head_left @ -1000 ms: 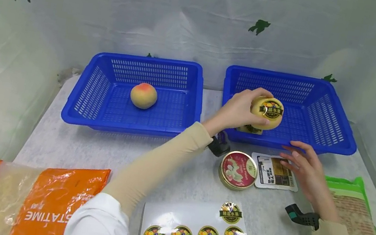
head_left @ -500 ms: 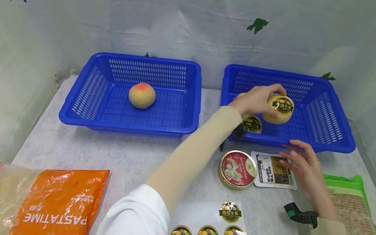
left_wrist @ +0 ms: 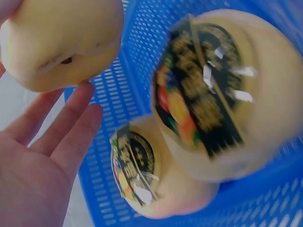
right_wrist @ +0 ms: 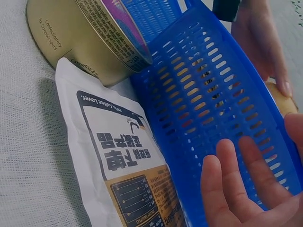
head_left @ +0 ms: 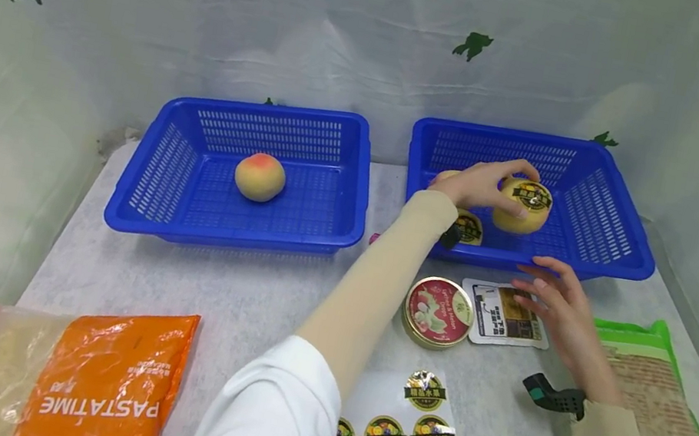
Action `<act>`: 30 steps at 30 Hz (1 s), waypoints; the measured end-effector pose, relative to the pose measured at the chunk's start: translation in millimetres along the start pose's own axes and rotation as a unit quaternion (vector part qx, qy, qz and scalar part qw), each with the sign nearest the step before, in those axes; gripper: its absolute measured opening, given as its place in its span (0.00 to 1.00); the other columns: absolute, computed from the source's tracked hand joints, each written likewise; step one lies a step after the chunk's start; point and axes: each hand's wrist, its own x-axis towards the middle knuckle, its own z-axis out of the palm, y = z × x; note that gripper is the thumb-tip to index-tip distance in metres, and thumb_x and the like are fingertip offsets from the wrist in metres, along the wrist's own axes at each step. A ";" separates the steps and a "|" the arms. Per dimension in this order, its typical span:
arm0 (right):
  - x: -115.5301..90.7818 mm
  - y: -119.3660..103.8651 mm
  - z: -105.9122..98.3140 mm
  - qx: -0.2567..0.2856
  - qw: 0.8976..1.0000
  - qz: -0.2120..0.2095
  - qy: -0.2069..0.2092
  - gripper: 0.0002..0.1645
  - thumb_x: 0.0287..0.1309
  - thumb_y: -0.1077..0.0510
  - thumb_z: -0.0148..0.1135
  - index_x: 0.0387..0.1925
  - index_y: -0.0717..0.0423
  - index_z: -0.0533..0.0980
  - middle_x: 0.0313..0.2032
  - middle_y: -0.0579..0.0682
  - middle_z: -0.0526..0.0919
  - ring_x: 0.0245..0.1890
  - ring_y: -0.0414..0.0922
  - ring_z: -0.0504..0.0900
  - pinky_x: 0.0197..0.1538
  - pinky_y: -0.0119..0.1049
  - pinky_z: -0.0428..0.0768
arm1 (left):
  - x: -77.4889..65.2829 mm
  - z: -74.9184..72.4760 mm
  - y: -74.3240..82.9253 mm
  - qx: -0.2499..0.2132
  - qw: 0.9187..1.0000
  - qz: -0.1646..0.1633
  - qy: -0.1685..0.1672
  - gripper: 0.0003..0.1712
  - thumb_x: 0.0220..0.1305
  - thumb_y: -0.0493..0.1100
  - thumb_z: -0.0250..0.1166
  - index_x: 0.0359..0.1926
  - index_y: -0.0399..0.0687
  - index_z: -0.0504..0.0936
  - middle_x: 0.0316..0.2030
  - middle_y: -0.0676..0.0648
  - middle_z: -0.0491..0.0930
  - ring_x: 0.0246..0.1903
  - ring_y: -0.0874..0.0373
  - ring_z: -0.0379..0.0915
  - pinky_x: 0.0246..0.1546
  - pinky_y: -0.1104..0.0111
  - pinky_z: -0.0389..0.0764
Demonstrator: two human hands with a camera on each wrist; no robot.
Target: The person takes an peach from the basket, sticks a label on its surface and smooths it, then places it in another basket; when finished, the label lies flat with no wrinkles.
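In the head view, my left hand (head_left: 483,185) grips a yellow peach (head_left: 517,220) with a black-and-gold sticker, within the right blue basket (head_left: 520,262). The left wrist view shows the held peach (left_wrist: 61,42) from its underside, between thumb and fingertips. Two more stickered peaches, a larger-looking one (left_wrist: 274,90) and one below it (left_wrist: 187,189), lie in the basket. My right hand (head_left: 571,331) hovers with loosely bent fingers by the basket's front rim, above a white pouch (head_left: 490,325). Nothing is held in the right hand (right_wrist: 265,208).
A peach (head_left: 260,177) sits in the left blue basket (head_left: 233,238). A round red-topped tin (head_left: 438,312) stands beside the pouch. In front lies a sticker sheet (head_left: 384,380), partly covered by my left sleeve. An orange pasta bag (head_left: 107,378) and a green-edged bag (head_left: 653,404) flank it.
My left hand has carried the gripped peach rightward and farther into the right basket, uncovering another stickered peach there. The right hand has stayed nearly still.
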 end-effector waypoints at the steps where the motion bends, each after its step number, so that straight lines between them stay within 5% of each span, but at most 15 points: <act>1: 0.2 0.1 0.5 -0.003 1.000 0.002 0.001 0.19 0.66 0.66 0.42 0.57 0.56 0.61 0.53 0.59 0.69 0.47 0.46 0.76 0.45 0.37 0.76 | 0.8 -0.2 -0.2 -0.014 1.000 0.001 0.006 0.35 0.49 0.56 0.67 0.59 0.65 0.64 0.48 0.58 0.69 0.48 0.63 0.63 0.46 0.66 0.65; 4: 1.0 0.5 1.4 -0.004 1.000 0.003 -0.002 0.19 0.66 0.66 0.42 0.58 0.56 0.61 0.54 0.59 0.69 0.47 0.46 0.75 0.45 0.37 0.76 | 4.4 0.5 -1.4 -0.034 0.999 0.002 0.029 0.35 0.49 0.53 0.68 0.60 0.63 0.65 0.49 0.57 0.69 0.48 0.63 0.64 0.47 0.69 0.65; 11: 1.4 0.9 -0.1 0.008 1.000 -0.006 -0.008 0.19 0.66 0.67 0.41 0.57 0.57 0.61 0.53 0.57 0.70 0.47 0.47 0.75 0.45 0.37 0.76 | 12.9 7.8 -6.9 0.036 0.998 -0.021 0.037 0.37 0.49 0.54 0.68 0.60 0.60 0.66 0.49 0.55 0.70 0.46 0.62 0.64 0.43 0.74 0.65; 20: -0.2 0.9 -3.2 0.005 1.000 -0.007 0.000 0.19 0.66 0.67 0.40 0.57 0.56 0.61 0.52 0.55 0.71 0.47 0.46 0.76 0.44 0.37 0.76 | 12.1 12.5 -5.6 0.063 0.994 -0.069 -0.049 0.35 0.48 0.54 0.69 0.57 0.61 0.65 0.47 0.53 0.69 0.46 0.59 0.63 0.42 0.72 0.66; 27: -0.3 1.0 -3.6 0.007 1.000 -0.009 -0.008 0.19 0.66 0.67 0.40 0.57 0.57 0.62 0.52 0.54 0.72 0.47 0.46 0.76 0.45 0.37 0.76 | 8.1 14.9 2.3 0.119 0.974 -0.134 -0.140 0.31 0.51 0.51 0.67 0.55 0.63 0.63 0.51 0.53 0.66 0.46 0.59 0.62 0.41 0.69 0.68; 30: -1.0 1.9 -3.6 0.009 1.000 -0.011 -0.014 0.19 0.66 0.68 0.39 0.57 0.58 0.62 0.52 0.55 0.71 0.46 0.47 0.76 0.45 0.37 0.76 | 7.4 14.4 1.7 0.131 0.969 -0.137 -0.155 0.32 0.52 0.48 0.68 0.56 0.62 0.63 0.54 0.53 0.63 0.48 0.60 0.61 0.42 0.70 0.68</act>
